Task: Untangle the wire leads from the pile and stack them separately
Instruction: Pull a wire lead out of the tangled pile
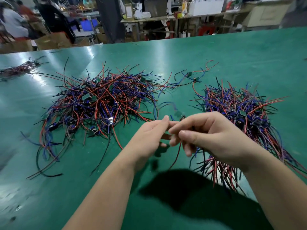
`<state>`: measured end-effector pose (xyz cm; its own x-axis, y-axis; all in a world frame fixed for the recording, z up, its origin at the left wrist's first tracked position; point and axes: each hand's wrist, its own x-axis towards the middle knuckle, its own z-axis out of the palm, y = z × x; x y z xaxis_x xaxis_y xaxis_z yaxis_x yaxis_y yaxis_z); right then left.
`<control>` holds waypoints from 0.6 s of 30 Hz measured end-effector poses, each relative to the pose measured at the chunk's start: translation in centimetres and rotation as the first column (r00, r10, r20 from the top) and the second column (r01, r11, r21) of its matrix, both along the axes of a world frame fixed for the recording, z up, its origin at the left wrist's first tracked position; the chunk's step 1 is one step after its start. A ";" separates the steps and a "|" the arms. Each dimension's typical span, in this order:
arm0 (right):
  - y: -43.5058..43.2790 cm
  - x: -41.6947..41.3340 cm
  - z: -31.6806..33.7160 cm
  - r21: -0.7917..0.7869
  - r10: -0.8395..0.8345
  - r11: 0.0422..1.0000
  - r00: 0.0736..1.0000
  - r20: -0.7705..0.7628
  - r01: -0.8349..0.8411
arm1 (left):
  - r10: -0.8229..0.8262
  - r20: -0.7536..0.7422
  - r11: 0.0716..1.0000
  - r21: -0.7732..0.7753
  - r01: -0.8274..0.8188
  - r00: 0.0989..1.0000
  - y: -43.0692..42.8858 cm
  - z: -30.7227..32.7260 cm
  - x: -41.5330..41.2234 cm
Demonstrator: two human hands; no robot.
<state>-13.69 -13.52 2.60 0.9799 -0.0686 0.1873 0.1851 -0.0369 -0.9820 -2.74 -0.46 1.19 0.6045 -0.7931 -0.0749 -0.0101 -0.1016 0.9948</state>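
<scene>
Left hand (149,135) and right hand (207,135) are pinched on one blurred lead (179,151); its dangling wires could be caught in the stack (240,113), dragging sorted leads loose.

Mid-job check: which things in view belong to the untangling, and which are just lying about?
Job: tangled pile; sorted stack on the right; wire lead held between left hand and right hand; two loose leads beyond.
Lying about: small bundle far left; cardboard boxes; blue crate.
</scene>
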 end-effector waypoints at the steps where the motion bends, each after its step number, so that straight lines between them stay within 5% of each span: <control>1: 0.3 0.0 -0.1 0.023 0.081 0.996 0.997 -0.012 -0.081 | -0.066 -0.097 0.995 -0.087 0.057 0.993 0.0 0.0 -0.4; 5: 1.1 0.0 -0.2 0.163 0.179 0.971 0.984 -0.004 -0.176 | -0.283 -0.374 0.901 -0.418 0.112 0.883 0.2 0.6 -0.5; 9: 0.9 -0.1 0.1 0.364 0.158 0.918 0.987 0.038 -0.161 | -0.464 -0.402 0.763 -0.635 0.125 0.790 0.8 1.0 -0.2; 13: 0.6 -0.1 0.7 0.352 0.089 0.933 0.996 -0.032 -0.072 | -0.309 -0.404 0.825 -0.565 0.032 0.861 0.3 0.7 -0.2; 18: -0.5 0.4 0.7 0.093 -0.344 0.922 0.905 -0.249 0.376 | 0.008 -0.245 0.933 -0.347 -0.095 0.969 0.1 0.4 0.1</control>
<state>-13.27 -14.00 3.29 0.8984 -0.4336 -0.0699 -0.0404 0.0768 -0.9962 -2.65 -0.31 1.63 0.6447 -0.7621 0.0595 0.2247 0.2633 0.9382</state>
